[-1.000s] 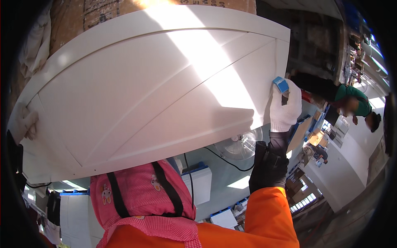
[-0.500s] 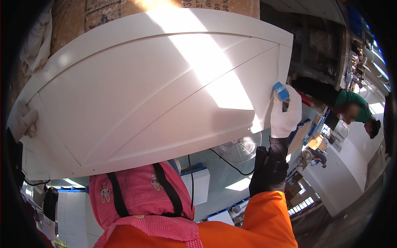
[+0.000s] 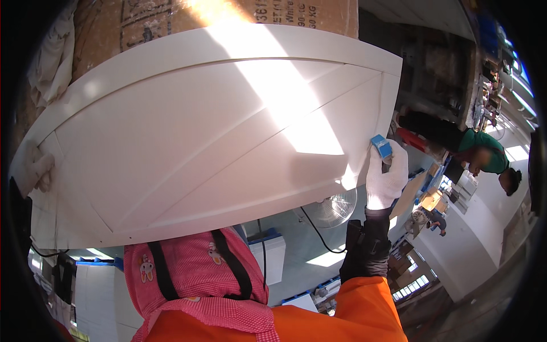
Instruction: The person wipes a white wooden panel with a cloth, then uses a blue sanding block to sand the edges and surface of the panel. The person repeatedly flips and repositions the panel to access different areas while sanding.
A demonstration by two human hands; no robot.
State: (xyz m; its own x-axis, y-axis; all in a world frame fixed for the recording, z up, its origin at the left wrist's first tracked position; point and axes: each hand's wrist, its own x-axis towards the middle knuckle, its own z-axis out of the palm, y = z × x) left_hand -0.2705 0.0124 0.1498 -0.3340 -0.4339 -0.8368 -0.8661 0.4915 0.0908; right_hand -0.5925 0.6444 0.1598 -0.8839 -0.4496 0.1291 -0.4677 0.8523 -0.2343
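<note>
A large white panel (image 3: 199, 131) with recessed grooves and a raised frame stretches across the middle. My right hand (image 3: 389, 182), in a white knitted glove, pinches a small blue block (image 3: 381, 146) at the panel's right edge. The block lies close against that edge; whether it touches is hard to make out. At the far left, my gloved left hand (image 3: 35, 170) grips the panel's left end with its fingers curled over the face. Part of this hand is lost in shadow near the picture's rim.
A brown cardboard box (image 3: 319, 17) lies behind the panel, with pale cloth (image 3: 52, 62) at its left. Below stands a round floor fan (image 3: 336, 210) with a black cable (image 3: 313, 228). A person in green (image 3: 484, 145) is off to the right; another is farther away.
My right hand and the blue block have moved down along the panel's right edge, nearer to me. The left hand keeps its hold. The whole view has shifted slightly.
</note>
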